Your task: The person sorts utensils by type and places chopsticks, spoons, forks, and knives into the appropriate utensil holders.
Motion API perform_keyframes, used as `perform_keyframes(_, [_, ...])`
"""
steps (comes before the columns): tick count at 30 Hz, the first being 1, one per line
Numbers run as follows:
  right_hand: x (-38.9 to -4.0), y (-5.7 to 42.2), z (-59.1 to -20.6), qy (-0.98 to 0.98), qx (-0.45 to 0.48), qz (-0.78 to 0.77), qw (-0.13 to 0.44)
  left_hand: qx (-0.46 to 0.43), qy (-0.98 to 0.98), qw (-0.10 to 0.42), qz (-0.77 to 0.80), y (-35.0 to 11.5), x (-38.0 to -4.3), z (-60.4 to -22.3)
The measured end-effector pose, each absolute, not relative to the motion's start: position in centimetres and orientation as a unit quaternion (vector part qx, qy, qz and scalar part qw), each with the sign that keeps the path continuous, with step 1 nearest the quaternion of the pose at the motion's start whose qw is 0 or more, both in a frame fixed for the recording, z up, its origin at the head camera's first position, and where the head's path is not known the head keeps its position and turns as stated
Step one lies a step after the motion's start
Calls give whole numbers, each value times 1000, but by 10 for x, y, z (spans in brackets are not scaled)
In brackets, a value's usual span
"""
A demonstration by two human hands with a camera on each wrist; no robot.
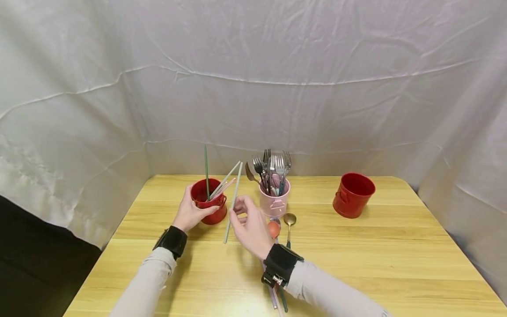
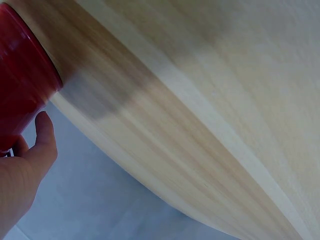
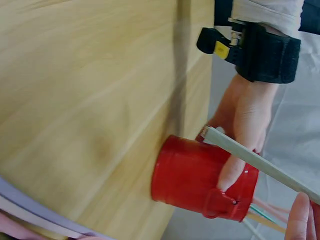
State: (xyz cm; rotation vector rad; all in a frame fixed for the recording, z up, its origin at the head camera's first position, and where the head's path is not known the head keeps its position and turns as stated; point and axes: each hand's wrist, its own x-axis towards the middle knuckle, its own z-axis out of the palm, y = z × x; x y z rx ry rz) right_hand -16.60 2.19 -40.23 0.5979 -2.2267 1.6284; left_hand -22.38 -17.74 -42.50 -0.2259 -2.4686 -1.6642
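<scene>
At the left of the table, my left hand (image 1: 191, 214) grips a small red bucket (image 1: 215, 216), thumb across its near side and fingers round the left. A dark green chopstick (image 1: 206, 169) stands up inside it, beside several pale and pink chopsticks (image 1: 225, 185) leaning right. My right hand (image 1: 253, 229) pinches a pale green chopstick (image 1: 237, 187) between thumb and fingers, just right of the bucket. In the right wrist view this chopstick (image 3: 265, 165) crosses in front of the bucket and left hand. The left wrist view catches only the bucket's side (image 2: 22, 80) and part of the hand.
Behind my right hand stands a pink bucket (image 1: 273, 207) of forks with one spoon (image 1: 250, 172). Several spoons lie below it, among them a gold one (image 1: 290, 219) and an orange one (image 1: 273, 229), partly under my right wrist. Another red bucket (image 1: 350, 202) stands at the right.
</scene>
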Motion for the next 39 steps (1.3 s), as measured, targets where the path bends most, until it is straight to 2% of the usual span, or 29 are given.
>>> perform_keyframes(13, [-153,2,-353,-710,234,625,224,-77,-820,77,-561,-180,-227,-429])
perform_keyframes(20, [-163,-4,-354,-692,227,635,259,-73,-831,87,-545,-187,-242,-454])
perform_keyframes(26, [-173,-5,-357,-681,229,637,278,-63,-829,90,-548,-189,-245,-460])
perform_keyframes(39, [-181,-7,-359,-675,236,635,294,-73,-825,82,-555,-177,-224,-426])
